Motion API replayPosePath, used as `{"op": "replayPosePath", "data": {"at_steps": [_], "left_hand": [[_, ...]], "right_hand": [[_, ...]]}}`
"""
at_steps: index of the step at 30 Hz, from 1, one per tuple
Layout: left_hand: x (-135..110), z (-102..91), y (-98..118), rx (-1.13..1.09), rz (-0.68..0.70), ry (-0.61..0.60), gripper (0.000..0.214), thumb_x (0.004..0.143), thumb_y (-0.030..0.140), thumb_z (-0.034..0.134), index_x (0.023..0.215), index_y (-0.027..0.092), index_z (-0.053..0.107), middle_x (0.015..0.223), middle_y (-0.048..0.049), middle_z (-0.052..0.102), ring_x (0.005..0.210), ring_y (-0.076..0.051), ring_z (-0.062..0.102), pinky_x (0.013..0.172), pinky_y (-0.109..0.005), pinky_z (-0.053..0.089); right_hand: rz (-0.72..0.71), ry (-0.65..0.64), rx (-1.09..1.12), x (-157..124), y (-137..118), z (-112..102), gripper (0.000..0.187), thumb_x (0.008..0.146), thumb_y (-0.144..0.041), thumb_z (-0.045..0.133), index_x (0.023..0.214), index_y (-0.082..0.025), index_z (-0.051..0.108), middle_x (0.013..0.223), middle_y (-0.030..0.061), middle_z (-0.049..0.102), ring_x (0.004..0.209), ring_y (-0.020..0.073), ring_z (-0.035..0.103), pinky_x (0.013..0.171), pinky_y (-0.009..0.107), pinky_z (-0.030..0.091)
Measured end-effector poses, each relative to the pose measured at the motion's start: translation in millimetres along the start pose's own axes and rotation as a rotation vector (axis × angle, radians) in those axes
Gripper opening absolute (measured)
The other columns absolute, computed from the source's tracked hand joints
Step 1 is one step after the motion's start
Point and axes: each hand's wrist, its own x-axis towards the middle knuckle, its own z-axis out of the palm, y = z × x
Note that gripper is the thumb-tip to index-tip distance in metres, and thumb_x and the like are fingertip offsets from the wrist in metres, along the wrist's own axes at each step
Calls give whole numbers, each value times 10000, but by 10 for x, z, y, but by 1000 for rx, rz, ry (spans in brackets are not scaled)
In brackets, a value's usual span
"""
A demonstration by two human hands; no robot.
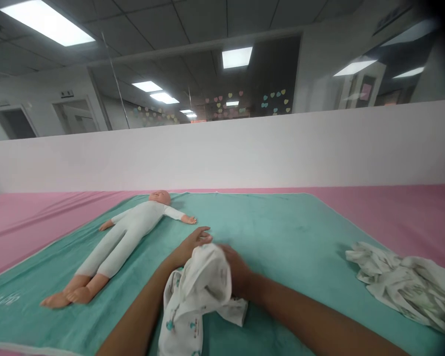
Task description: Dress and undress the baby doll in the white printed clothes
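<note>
A baby doll (126, 240) in a white bodysuit lies on its back on a teal towel (278, 237), its arms spread and its bare feet towards me. Between my hands a white printed baby garment (196, 291) stands bunched up, its lower part trailing onto the towel. My left hand (193, 243) grips the garment's upper edge, with the fingers reaching towards the doll's outstretched hand but apart from it. My right hand (237, 271) is partly hidden behind the gathered cloth and holds it from the other side.
A crumpled printed cloth (400, 282) lies at the right edge of the towel. The towel rests on a pink padded surface (400, 212), backed by a low white wall (222, 153). Beyond it stands a glass partition, with paper hearts on a far wall.
</note>
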Motion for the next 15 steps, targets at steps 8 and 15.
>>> {"op": "replayPosePath", "data": {"at_steps": [8, 15], "left_hand": [[-923, 99, 310, 113, 17, -194, 294, 755, 277, 600, 1039, 201, 624, 1089, -62, 604, 1160, -273, 434, 1014, -382, 308], [-1382, 457, 241, 246, 82, 243, 309, 739, 280, 642, 1026, 174, 600, 993, -59, 625, 998, -252, 544, 890, -405, 443]], "right_hand": [[-172, 379, -177, -22, -191, -66, 112, 776, -134, 529, 850, -218, 533, 866, 35, 551, 775, 161, 454, 684, 318, 339], [-135, 594, 70, -102, -854, -146, 261, 814, -129, 485, 1071, -173, 480, 975, 58, 591, 904, 158, 529, 810, 298, 438]]}}
